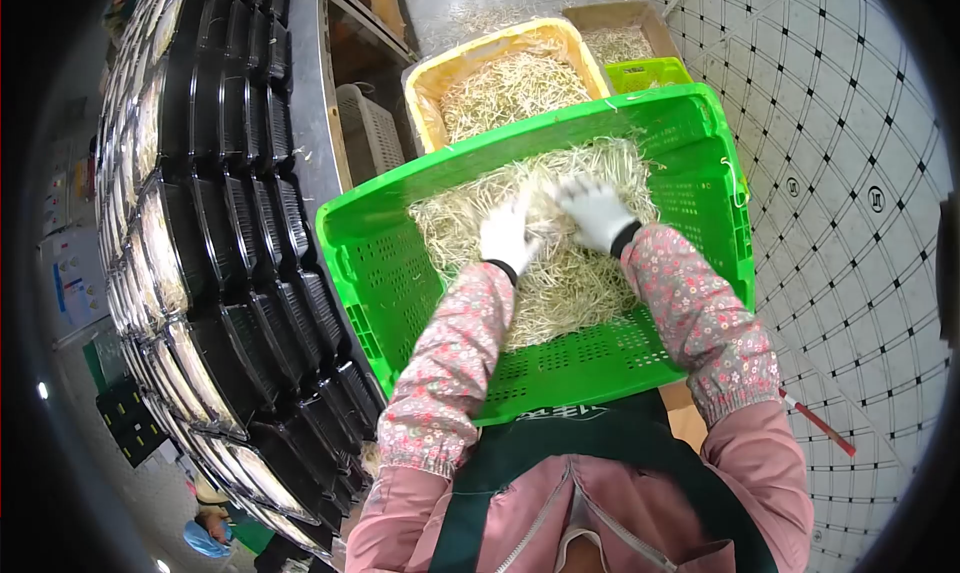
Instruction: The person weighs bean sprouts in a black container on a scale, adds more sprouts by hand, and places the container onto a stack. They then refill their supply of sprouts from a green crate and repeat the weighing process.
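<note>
A large green crate [535,388] with perforated walls lies in front of me, and a thick heap of pale, thin sprout-like strands [570,298] fills its middle. My left hand [508,235], in a white glove, rests on the left part of the heap, slightly blurred. Right of it, my right hand [594,213], also gloved, lies on the strands with its fingers spread and smeared at the tips. Both hands touch the heap, and neither shows a clear grip.
Beyond the crate stand a yellow-lined bin [592,63] of sprouts, a cardboard box [650,18] and a smaller green crate [660,73]. Tall stacks of black trays [215,223] rise at the left. A person in a blue cap [207,538] is at the lower left.
</note>
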Demonstrator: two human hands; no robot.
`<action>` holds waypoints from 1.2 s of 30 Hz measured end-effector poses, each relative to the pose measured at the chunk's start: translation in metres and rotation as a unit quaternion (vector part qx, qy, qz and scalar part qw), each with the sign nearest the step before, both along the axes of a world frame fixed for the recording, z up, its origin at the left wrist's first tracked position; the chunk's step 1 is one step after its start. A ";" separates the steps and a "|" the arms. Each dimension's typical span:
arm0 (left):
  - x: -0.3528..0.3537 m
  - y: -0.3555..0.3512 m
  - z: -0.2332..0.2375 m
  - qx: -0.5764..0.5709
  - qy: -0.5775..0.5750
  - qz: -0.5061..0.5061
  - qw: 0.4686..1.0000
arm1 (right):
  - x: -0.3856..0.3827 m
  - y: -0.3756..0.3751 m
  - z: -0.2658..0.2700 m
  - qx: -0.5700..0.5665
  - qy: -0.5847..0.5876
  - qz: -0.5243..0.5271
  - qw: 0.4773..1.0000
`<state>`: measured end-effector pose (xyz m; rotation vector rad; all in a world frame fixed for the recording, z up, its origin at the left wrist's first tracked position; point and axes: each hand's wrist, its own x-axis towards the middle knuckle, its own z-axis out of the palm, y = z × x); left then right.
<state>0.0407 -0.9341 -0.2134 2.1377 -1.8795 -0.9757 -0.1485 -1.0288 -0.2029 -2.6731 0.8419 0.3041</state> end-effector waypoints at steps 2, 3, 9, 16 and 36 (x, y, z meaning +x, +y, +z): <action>-0.030 0.050 -0.016 0.003 -0.026 -0.081 0.996 | -0.029 0.041 0.002 0.091 0.147 0.045 0.984; -0.036 0.075 -0.018 0.010 -0.007 -0.124 0.992 | -0.050 0.067 -0.005 0.074 0.135 0.067 0.986; 0.003 0.099 0.034 0.330 0.248 -0.207 0.887 | -0.069 0.041 0.045 0.465 0.170 0.086 0.864; 0.002 0.044 -0.035 -0.097 -0.017 0.034 0.995 | 0.017 -0.006 -0.027 0.149 0.021 -0.056 0.987; -0.022 0.060 -0.007 0.159 0.077 -0.032 0.984 | -0.008 0.020 -0.006 0.344 0.099 -0.025 0.933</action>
